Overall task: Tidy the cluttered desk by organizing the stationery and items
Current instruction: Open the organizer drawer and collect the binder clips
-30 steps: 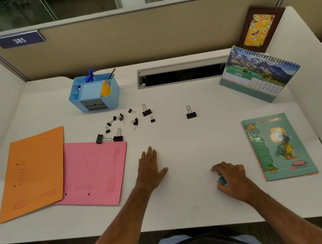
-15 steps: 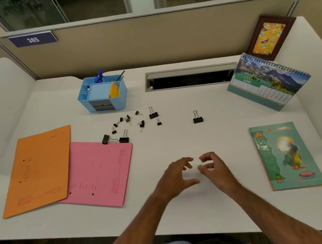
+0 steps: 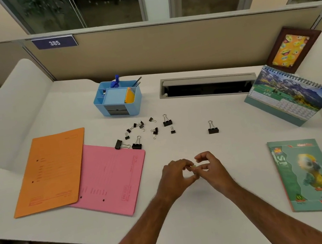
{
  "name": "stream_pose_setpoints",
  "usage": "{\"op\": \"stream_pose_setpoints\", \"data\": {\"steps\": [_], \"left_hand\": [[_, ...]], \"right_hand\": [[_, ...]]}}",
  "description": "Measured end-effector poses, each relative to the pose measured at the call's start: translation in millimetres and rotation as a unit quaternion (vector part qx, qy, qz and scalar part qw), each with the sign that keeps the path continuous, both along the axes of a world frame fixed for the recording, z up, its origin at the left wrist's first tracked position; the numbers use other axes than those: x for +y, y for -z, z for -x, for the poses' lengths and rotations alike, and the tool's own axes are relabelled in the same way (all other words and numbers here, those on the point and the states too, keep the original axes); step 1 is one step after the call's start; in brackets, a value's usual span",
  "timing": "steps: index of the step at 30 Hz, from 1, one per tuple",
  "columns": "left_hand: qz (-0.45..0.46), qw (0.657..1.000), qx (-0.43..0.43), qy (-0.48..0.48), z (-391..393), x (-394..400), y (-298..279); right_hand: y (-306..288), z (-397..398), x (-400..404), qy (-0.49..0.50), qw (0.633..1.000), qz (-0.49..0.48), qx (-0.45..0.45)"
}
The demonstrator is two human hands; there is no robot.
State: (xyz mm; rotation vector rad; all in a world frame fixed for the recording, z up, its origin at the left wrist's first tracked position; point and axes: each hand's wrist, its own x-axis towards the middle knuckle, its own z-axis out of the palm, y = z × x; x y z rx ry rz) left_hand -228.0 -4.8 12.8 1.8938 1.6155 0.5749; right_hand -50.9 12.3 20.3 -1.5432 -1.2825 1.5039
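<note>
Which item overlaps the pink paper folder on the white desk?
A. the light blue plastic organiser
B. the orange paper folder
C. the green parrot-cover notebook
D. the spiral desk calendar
B: the orange paper folder lies with its right edge over the left side of the pink paper folder, while the notebook, calendar and organiser all sit well apart from it.

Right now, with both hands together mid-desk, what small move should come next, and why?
Probably reach the right hand forward to the lone clip: it stands apart from the other clips, nearest that hand. Both hands meet over a small item I cannot identify, the left hand included, so set that down first if it hinders the grip.
</note>
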Motion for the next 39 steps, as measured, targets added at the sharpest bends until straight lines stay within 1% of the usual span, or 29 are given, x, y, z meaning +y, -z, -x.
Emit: {"op": "stream_pose_setpoints", "data": {"steps": [5,8,9,11,13,14,16,21,25,27,29,33,35,39], "left_hand": [[-0.031,0.999,0.019,-0.028,13.3,15.1,-3.9],[-0.025,0.998,0.008,-0.057,26.2,29.2,-9.1],[-0.023,0.997,-0.003,-0.072,32.4,35.3,-11.0],[-0.021,0.993,-0.032,-0.114,47.7,47.9,-15.9],[-0.020,0.985,-0.064,-0.161,68.2,62.4,-22.3],[-0.017,0.980,-0.078,-0.181,80.1,70.9,-25.4],[-0.013,0.972,-0.101,-0.210,105.3,89.3,-32.1],[-0.035,0.955,-0.099,-0.278,165.6,136.9,-49.9],[-0.065,0.943,-0.087,-0.316,214.1,176.5,-56.9],[-0.066,0.940,-0.084,-0.323,234.0,196.3,-60.6],[-0.063,0.939,-0.077,-0.328,251.0,216.2,-62.1],[-0.059,0.941,-0.012,-0.334,283.1,249.3,-55.8],[-0.049,0.940,0.032,-0.335,296.0,262.2,-52.5],[-0.011,0.943,0.142,-0.301,303.0,281.0,-53.4]], "right_hand": [[2.9,17.2,21.3,-0.015,1.000,0.008,-0.002],[4.6,27.9,38.8,0.010,1.000,0.008,-0.004],[6.6,30.0,44.9,0.009,1.000,0.004,-0.016],[16.2,30.5,56.0,-0.020,0.996,-0.034,-0.078],[29.8,26.4,66.6,-0.061,0.979,-0.111,-0.159],[37.8,23.9,71.5,-0.085,0.964,-0.156,-0.199],[47.9,21.7,82.2,-0.125,0.935,-0.201,-0.265],[59.1,24.9,103.4,-0.172,0.894,-0.200,-0.364],[66.2,27.3,116.4,-0.188,0.865,-0.218,-0.411],[68.1,29.2,122.6,-0.201,0.850,-0.221,-0.434],[70.6,31.0,129.0,-0.224,0.839,-0.213,-0.447],[77.9,31.5,139.4,-0.245,0.838,-0.183,-0.452],[82.0,31.3,141.5,-0.252,0.836,-0.172,-0.456],[84.9,29.4,141.3,-0.255,0.839,-0.165,-0.452]]}}
